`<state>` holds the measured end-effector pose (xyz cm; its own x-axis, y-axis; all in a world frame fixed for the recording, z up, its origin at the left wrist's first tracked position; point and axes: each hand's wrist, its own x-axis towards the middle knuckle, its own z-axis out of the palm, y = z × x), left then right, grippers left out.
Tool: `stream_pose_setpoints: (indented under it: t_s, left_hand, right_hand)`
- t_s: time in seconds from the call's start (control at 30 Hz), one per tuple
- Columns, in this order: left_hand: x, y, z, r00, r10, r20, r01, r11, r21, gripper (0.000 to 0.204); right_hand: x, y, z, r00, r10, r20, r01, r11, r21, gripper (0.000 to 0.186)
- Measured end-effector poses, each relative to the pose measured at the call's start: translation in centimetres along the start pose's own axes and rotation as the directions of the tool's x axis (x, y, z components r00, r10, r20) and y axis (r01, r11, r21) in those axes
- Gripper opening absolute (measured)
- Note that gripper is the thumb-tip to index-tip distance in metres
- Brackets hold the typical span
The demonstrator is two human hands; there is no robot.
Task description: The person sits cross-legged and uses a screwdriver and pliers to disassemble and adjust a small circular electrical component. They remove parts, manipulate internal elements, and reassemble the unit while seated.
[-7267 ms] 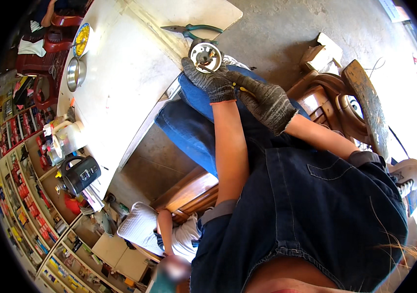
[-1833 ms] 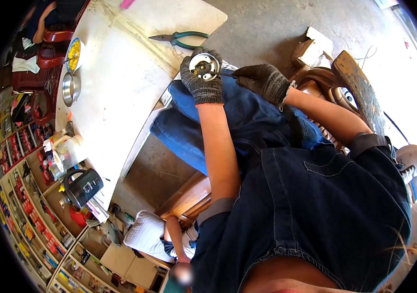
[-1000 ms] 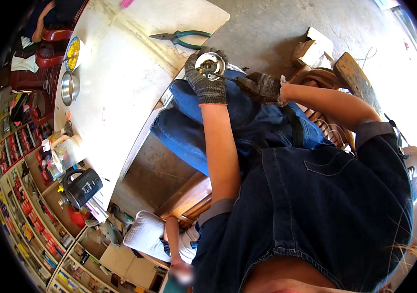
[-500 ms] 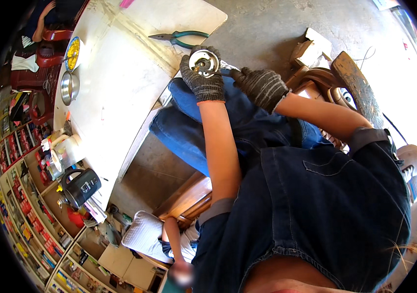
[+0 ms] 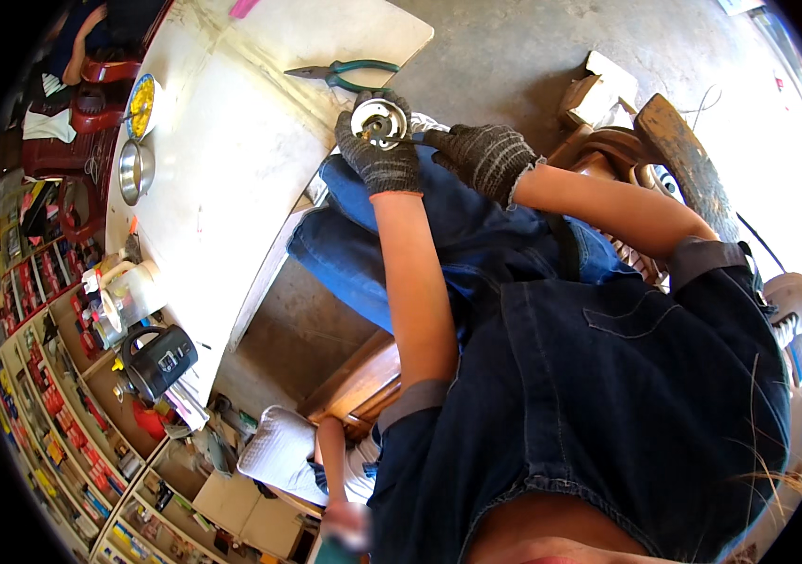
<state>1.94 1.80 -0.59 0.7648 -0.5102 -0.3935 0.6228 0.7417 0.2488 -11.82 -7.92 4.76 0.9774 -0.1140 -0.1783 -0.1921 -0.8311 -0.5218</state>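
A seated worker in denim cups a round white metal housing (image 5: 380,123) over the knees beside the pale bench (image 5: 241,132), the gloved left hand's (image 5: 379,158) fingers curled around it. The right hand's (image 5: 487,160) fingers grip a slim dark screwdriver (image 5: 414,141), angled to the housing's rim. Green-handled pliers (image 5: 339,70) lie near the bench corner.
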Motion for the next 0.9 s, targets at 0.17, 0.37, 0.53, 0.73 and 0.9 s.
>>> stream_pose_setpoints:
  t_s: [0.17,0.37,0.53,0.73,0.9]
  left_hand:
    - [-0.1,-0.7,-0.2,0.993,-0.099,-0.059,0.1,0.995,0.023,0.039]
    - [-0.8,-1.3,1.1,0.989,-0.026,-0.144,0.045,0.99,0.13,0.029]
    - [-1.0,-1.3,1.6,0.988,-0.097,-0.118,0.111,0.987,0.117,0.026]
    - [-1.2,-1.2,1.7,0.986,-0.084,-0.145,0.105,0.985,0.139,0.026]
    - [-1.3,-0.9,1.4,0.988,-0.097,-0.12,0.114,0.983,0.145,0.03]
  right_hand:
    - [-0.1,1.3,-2.3,0.993,-0.021,0.119,0.031,0.996,-0.082,0.032]
    - [-0.6,1.9,-4.3,0.996,-0.007,0.088,0.024,0.981,-0.193,0.031]
    - [-0.5,2.5,-4.7,0.992,-0.024,0.127,0.049,0.979,-0.198,0.03]
    - [-0.6,2.2,-4.6,0.989,-0.07,0.128,0.098,0.968,-0.229,0.031]
    - [-0.6,2.4,-2.6,0.996,-0.074,0.044,0.082,0.967,-0.241,0.033]
